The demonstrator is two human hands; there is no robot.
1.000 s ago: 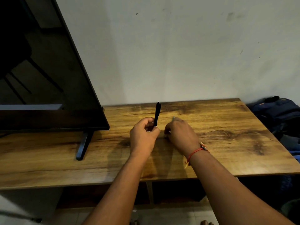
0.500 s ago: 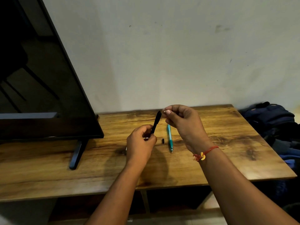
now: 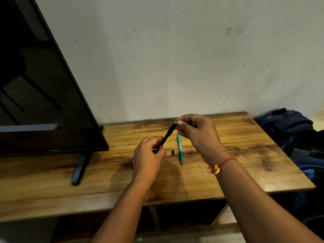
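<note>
My left hand grips the lower end of a black pen, which slants up to the right above the wooden table. My right hand pinches something small and pale at the pen's upper end; what it is I cannot tell. A teal pen lies flat on the table between my hands. A small black piece sits just left of it. Something thin lies on the table partly hidden under my left hand.
A large black TV on a slanted foot fills the left side of the table. A pale wall rises right behind the table. A dark blue backpack and clothes lie beyond the table's right edge.
My right hand rose from the tabletop to the black pen's upper end, uncovering the teal pen and the small black piece. The black pen now tilts more to the right.
</note>
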